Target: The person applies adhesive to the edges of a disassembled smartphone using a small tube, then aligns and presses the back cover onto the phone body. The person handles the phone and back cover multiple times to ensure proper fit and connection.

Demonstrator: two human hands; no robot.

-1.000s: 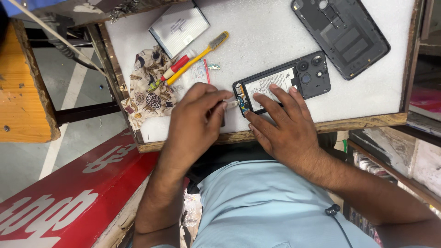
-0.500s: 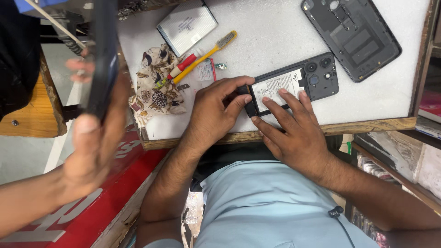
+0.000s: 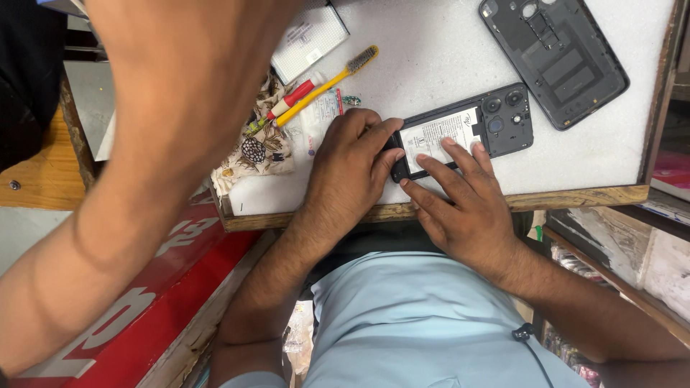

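Note:
An opened black phone [image 3: 496,122] lies face down on the white work surface [image 3: 445,57], its white-labelled battery exposed. My left hand [image 3: 352,162] grips the phone's left end, fingers curled over the edge. My right hand [image 3: 467,201] rests on the phone's near side with its fingertips pressing on the battery. The phone's removed black back cover [image 3: 553,54] lies apart at the far right. A yellow toothbrush [image 3: 327,82] and a red-handled tool [image 3: 291,97] lie left of my left hand.
Another person's bare arm [image 3: 144,158] reaches across the left of the view, hiding part of the bench. A patterned cloth [image 3: 262,147], a flat white-grey part [image 3: 309,39], the wooden bench edge [image 3: 575,197] and a red board [image 3: 144,316] below are visible.
The other person's arm has swung in from the left and now fills the left of the view; the dark flat thing it held is out of sight. My hands stay on the phone.

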